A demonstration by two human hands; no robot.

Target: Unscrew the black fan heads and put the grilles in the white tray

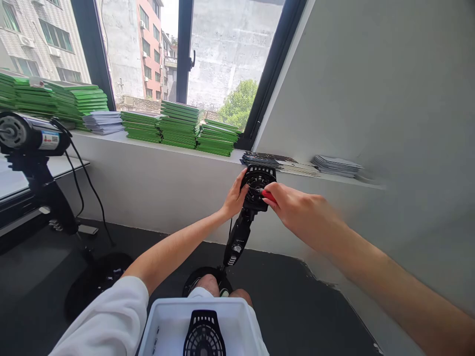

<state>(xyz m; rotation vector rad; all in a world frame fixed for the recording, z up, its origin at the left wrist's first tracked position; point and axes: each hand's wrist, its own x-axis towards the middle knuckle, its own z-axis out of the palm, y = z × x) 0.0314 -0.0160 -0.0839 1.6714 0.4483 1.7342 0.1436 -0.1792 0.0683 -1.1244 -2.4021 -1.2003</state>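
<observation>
A floor fan (238, 242) without blades stands before me, its black slotted motor housing (261, 171) at the top of the post. My left hand (236, 194) is wrapped against the housing's left edge, thumb on its face. In my closed right hand (295, 202) is a red-handled tool (268, 196) with a dark, narrow front end that reaches across the housing's middle. The fingers cover much of it, and the exact kind of tool does not show. Over my lap, a white plastic bin (163, 305) holds a black slotted cover (204, 336) and several small dark pieces.
Stacks of green-edged booklets (180, 126) line the windowsill, with dark leaflets (261, 160) and grey papers (336, 165) farther right. To the left stands another fan body (40, 143) with a hanging cable and round base. A wall (389, 99) rises on the right.
</observation>
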